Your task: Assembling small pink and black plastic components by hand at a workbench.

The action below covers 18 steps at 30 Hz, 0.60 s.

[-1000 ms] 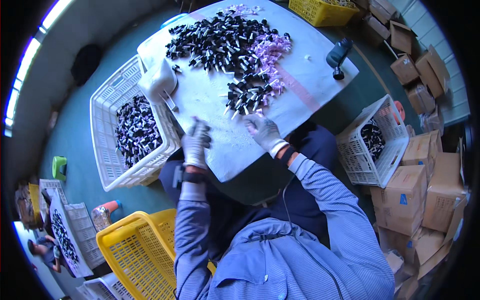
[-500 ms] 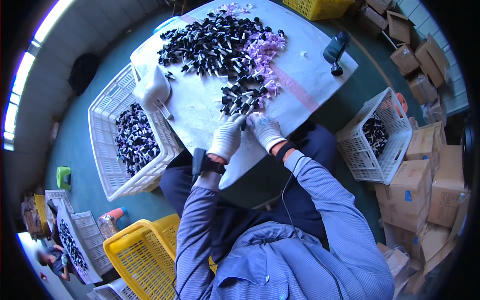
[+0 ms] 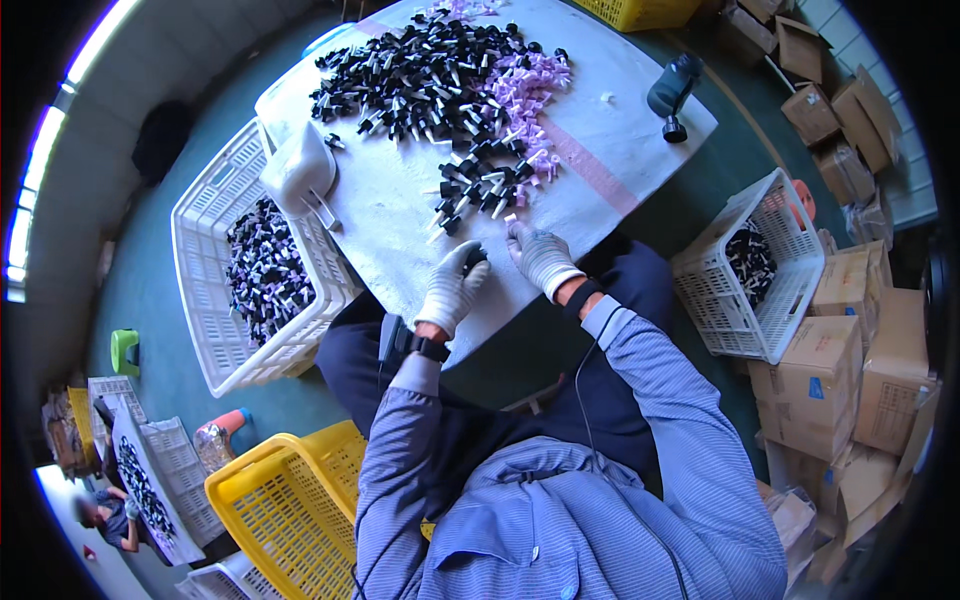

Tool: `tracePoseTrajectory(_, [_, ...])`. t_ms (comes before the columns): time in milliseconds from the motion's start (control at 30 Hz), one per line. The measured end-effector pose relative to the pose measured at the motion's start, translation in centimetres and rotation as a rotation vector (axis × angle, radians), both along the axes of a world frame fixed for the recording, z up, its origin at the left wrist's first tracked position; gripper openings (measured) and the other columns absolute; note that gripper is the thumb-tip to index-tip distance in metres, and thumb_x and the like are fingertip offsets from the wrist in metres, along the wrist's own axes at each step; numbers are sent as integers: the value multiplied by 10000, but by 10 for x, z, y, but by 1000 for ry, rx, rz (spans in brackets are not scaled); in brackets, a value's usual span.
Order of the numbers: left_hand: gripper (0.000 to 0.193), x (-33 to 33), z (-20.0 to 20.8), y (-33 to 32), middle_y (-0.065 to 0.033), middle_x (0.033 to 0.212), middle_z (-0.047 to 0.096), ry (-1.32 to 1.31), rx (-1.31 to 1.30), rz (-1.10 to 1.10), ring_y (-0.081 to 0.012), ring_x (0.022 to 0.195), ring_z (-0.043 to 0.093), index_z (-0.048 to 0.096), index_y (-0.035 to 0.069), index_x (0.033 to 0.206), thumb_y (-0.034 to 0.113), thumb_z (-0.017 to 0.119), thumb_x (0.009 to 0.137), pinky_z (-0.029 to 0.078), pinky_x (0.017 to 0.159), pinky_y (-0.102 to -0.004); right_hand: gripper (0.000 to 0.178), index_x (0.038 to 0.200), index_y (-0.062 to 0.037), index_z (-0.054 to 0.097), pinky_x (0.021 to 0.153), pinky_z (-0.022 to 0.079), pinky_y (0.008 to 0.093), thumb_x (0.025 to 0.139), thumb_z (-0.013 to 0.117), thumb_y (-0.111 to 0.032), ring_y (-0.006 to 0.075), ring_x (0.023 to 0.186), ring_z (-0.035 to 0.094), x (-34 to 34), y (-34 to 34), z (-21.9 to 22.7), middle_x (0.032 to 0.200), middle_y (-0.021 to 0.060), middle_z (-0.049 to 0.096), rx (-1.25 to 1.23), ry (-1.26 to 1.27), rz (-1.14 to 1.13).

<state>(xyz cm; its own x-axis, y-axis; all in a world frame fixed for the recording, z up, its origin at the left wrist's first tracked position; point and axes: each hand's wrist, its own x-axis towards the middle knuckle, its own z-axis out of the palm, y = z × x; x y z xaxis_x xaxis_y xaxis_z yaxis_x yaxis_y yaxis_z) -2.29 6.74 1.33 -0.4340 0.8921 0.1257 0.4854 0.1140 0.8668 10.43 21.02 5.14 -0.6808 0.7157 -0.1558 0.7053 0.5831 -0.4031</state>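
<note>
On the white table [image 3: 400,220] in front of me lies a large heap of small black plastic pieces with pale stems [image 3: 410,85]. Small lilac plastic pieces [image 3: 528,95] are piled along its right side. My left hand [image 3: 453,287], in a white knitted glove, is closed on a small black piece [image 3: 473,259] near the table's front edge. To its right and slightly farther off, my gloved right hand [image 3: 543,258] pinches a small lilac piece [image 3: 512,220]. The two hands are apart. A smaller cluster of black pieces [image 3: 478,185] lies just beyond them.
A white scoop [image 3: 300,172] rests at the table's left edge, above a white crate [image 3: 200,330] of mixed pieces. A dark green lamp-like device [image 3: 672,95] stands right. Another white crate [image 3: 725,320] and cardboard boxes [image 3: 815,385] are farther right; a yellow basket [image 3: 285,510] is lower left.
My hands were close together at the near cluster; now they have separated. The left has drawn back toward me with a black piece, and the right shows a lilac piece at its fingertips.
</note>
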Motion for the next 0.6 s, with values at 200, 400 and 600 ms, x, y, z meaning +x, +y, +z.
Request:
tracePoseTrajectory(200, [369, 21, 24, -30, -3, 859, 622, -592, -122, 219, -67, 687, 543, 596, 37, 1213, 200, 681, 893, 482, 611, -229, 186, 1082, -142, 588, 791, 511, 489, 928, 545, -237, 358, 916, 662, 21, 2, -6, 963, 150, 688, 66, 32, 99])
tracePoseTrajectory(400, [358, 23, 14, -36, 12, 839, 593, -736, -13, 270, -48, 669, 510, 578, 45, 1217, 197, 667, 905, 458, 591, -214, 272, 1182, -49, 593, 652, 521, 323, 964, 525, -196, 175, 684, 647, 19, -13, 7, 815, 82, 662, -656, 380, 18])
tracePoseTrajectory(600, [348, 24, 9, -42, 4, 856, 596, -619, 51, 212, -60, 712, 522, 562, 37, 1225, 181, 641, 919, 464, 642, -227, 270, 1207, -11, 585, 634, 498, 252, 991, 501, -151, 103, 659, 586, 2, -43, 32, 820, 27, 630, -1197, 689, -66])
